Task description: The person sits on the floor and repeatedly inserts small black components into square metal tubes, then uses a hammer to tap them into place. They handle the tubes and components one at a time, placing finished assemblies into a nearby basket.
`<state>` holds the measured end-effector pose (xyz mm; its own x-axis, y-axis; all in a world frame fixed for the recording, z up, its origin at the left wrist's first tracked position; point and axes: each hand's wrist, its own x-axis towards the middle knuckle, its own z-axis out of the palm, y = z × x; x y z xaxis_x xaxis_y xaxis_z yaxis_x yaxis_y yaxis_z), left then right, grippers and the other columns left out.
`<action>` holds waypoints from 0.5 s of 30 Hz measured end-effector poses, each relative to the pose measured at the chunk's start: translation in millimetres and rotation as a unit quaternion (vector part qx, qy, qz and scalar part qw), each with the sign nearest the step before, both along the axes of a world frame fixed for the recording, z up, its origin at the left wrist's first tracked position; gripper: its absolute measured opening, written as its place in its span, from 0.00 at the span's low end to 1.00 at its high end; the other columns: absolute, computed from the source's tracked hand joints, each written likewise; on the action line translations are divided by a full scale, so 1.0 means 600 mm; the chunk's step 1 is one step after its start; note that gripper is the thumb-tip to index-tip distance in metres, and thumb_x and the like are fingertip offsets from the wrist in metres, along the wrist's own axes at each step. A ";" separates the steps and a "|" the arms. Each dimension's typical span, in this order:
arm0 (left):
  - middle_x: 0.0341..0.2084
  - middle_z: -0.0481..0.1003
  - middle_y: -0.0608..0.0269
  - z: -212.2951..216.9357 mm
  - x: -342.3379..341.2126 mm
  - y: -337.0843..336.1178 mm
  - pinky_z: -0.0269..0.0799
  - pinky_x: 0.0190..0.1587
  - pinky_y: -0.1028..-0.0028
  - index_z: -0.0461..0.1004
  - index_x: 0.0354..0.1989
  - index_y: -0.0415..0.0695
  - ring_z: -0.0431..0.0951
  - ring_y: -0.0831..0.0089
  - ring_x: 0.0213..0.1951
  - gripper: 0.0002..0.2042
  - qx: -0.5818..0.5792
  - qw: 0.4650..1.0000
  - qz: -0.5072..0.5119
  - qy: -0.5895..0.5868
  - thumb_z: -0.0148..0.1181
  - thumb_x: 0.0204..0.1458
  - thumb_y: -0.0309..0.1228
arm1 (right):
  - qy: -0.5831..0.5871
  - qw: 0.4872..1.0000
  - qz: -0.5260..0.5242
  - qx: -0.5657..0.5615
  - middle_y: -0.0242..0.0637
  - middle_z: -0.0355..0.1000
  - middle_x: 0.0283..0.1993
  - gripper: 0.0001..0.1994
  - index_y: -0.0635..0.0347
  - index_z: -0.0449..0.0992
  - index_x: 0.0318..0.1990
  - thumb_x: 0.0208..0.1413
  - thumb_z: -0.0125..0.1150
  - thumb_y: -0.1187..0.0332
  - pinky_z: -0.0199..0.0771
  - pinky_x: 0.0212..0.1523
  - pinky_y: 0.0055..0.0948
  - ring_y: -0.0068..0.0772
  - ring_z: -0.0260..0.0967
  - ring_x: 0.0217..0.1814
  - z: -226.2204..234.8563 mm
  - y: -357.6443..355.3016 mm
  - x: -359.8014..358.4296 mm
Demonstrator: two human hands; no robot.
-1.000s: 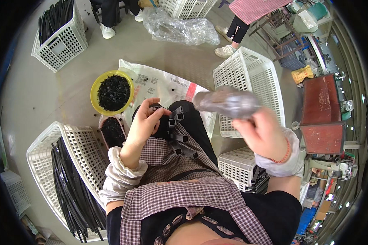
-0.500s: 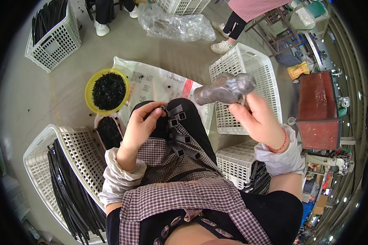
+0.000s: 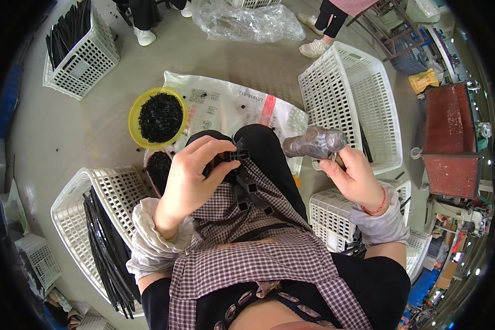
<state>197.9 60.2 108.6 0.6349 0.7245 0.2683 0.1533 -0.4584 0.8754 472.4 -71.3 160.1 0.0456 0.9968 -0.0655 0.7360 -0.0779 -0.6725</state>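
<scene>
My right hand [image 3: 357, 179] grips a hammer by its handle, and the worn grey metal head [image 3: 315, 142] is held up to the right of my knees. Over my lap, the thumb and fingers of my left hand [image 3: 195, 173] close on a small black piece with a square loop [image 3: 240, 155]. More black strips with square loop ends [image 3: 252, 188] lie across my checked apron [image 3: 247, 269], just below that hand. Whatever lies under my left palm is mostly hidden.
A yellow bowl [image 3: 133, 127] of small black parts stands on a white printed sheet [image 3: 225, 91]. White crates stand at left [image 3: 66, 201] and right [image 3: 388, 110]; the left one holds long black strips [image 3: 107, 258]. Another person's shoes [image 3: 315, 48] are beyond, near clear plastic [image 3: 242, 25].
My left hand has come nearer the loop-ended pieces and now pinches one. The hammer is still in my right hand, a little lower and differently angled. The whole view has shifted slightly.
</scene>
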 end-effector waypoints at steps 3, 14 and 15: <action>0.27 0.73 0.60 0.011 0.011 -0.004 0.70 0.28 0.74 0.75 0.37 0.38 0.75 0.69 0.25 0.12 0.018 0.999 0.004 0.041 0.67 0.43 0.20 | 0.033 0.999 -0.012 -0.009 0.41 0.62 0.20 0.17 0.67 0.65 0.32 0.58 0.62 0.61 0.60 0.22 0.32 0.36 0.59 0.18 -0.010 -0.009 0.006; 0.26 0.72 0.61 0.054 0.018 0.001 0.68 0.27 0.78 0.78 0.36 0.37 0.72 0.75 0.23 0.12 0.085 0.989 0.033 0.113 0.65 0.39 0.15 | 0.190 0.962 -0.172 -0.093 0.38 0.63 0.22 0.15 0.68 0.69 0.38 0.61 0.55 0.61 0.61 0.27 0.29 0.27 0.57 0.24 -0.140 -0.062 0.046; 0.26 0.72 0.61 0.058 0.017 0.002 0.68 0.28 0.76 0.78 0.36 0.38 0.73 0.72 0.24 0.12 0.075 0.990 0.030 0.120 0.65 0.40 0.16 | 0.205 0.957 -0.182 -0.094 0.38 0.63 0.22 0.15 0.68 0.69 0.39 0.61 0.55 0.61 0.62 0.28 0.29 0.27 0.58 0.24 -0.151 -0.068 0.049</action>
